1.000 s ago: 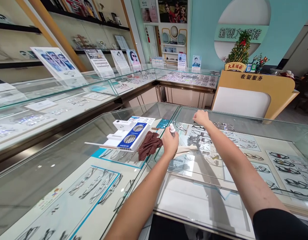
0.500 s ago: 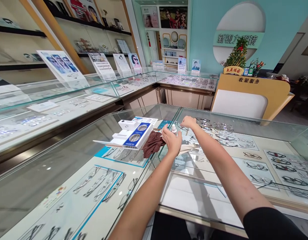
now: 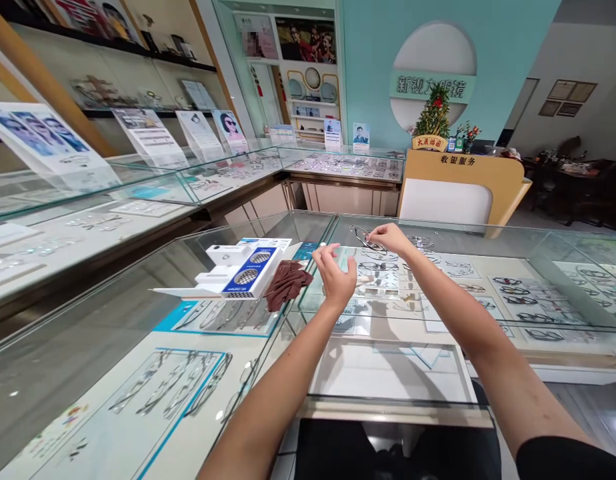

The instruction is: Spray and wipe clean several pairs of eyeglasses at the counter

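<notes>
My right hand (image 3: 391,239) pinches a pair of thin-framed eyeglasses (image 3: 359,235) by one side, holding them up over the glass counter (image 3: 313,320). To its left, my left hand (image 3: 337,277) is raised with thumb and fingers apart and nothing visible between them. A small white tip, apparently the spray bottle's cap (image 3: 323,246), shows just behind its fingers; the rest is hidden. Beside that hand lies a crumpled brown cloth (image 3: 288,283), against an opened white and blue box (image 3: 251,270) with checkered circles.
Rows of eyeglasses (image 3: 378,267) lie under the counter's glass on the right, with more frames (image 3: 178,383) at the left. A pale drawer or tray (image 3: 393,373) is in front of me. Further display cases with upright cards (image 3: 151,137) run along the left, and a yellow desk (image 3: 508,180) stands behind.
The view has swung to the right. My right hand has lifted the eyeglasses, which are now clearer to see. My left hand no longer surrounds the white spray bottle; its fingers are spread.
</notes>
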Available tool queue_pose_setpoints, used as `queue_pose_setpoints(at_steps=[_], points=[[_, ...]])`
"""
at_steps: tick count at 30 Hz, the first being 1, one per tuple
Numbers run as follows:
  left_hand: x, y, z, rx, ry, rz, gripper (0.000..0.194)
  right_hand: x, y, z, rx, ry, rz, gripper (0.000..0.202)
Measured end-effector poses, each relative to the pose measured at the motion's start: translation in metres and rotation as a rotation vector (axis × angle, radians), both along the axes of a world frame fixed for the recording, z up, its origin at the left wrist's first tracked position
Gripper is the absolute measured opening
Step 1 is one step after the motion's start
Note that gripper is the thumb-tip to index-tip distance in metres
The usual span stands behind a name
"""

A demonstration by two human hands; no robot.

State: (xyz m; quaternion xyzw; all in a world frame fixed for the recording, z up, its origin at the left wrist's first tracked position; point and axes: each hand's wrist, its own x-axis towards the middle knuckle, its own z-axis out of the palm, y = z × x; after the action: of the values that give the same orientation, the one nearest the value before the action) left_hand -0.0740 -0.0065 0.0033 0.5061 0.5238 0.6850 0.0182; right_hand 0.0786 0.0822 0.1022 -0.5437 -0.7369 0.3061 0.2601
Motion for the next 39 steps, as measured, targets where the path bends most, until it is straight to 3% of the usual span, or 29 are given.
queue_pose_setpoints(at_steps=[2, 4, 6, 10, 14, 18, 23, 25, 28, 32, 35, 39], points=[[0.01, -0.005, 0.006, -0.166, -0.167, -0.264, 0.023, 0.025, -0.022, 0.0, 0.01, 0.075, 0.011, 0.023], [0.02, -0.009, 0.012, -0.444, -0.417, -0.592, 0.01, 0.048, -0.045, -0.004, 0.085, 0.216, 0.091, 0.021], [0.03, -0.013, 0.015, -0.694, -0.607, -0.847, 0.016, 0.068, -0.068, -0.011, 0.218, 0.242, 0.147, 0.019], [0.039, -0.018, 0.022, -0.963, -0.695, -1.124, 0.026, 0.095, -0.107, -0.027, 0.49, 0.09, 0.206, 0.015], [0.037, -0.019, 0.027, -1.128, -0.844, -1.376, 0.022, 0.106, -0.126, -0.039, 0.635, -0.033, 0.222, 0.018], [0.036, -0.02, 0.024, -1.122, -0.833, -1.392, 0.017, 0.106, -0.13, -0.047, 0.697, -0.074, 0.211, 0.022], [0.043, -0.026, 0.01, -0.86, -0.77, -1.216, 0.035, 0.103, -0.133, -0.063, 0.645, 0.087, 0.143, 0.02], [0.046, -0.029, 0.006, -0.789, -0.778, -1.168, 0.045, 0.1, -0.134, -0.071, 0.507, 0.258, 0.056, 0.018], [0.048, -0.032, 0.003, -0.725, -0.795, -1.133, 0.058, 0.093, -0.135, -0.08, 0.163, 0.538, -0.082, 0.028], [0.048, -0.036, 0.003, -0.697, -0.8, -1.128, 0.061, 0.085, -0.136, -0.084, -0.211, 0.754, -0.094, 0.038], [0.05, -0.039, 0.002, -0.709, -0.754, -1.115, 0.061, 0.083, -0.14, -0.082, -0.373, 0.9, -0.03, 0.038], [0.052, -0.043, 0.002, -0.723, -0.664, -1.089, 0.057, 0.085, -0.142, -0.083, -0.433, 1.015, -0.013, 0.038]])
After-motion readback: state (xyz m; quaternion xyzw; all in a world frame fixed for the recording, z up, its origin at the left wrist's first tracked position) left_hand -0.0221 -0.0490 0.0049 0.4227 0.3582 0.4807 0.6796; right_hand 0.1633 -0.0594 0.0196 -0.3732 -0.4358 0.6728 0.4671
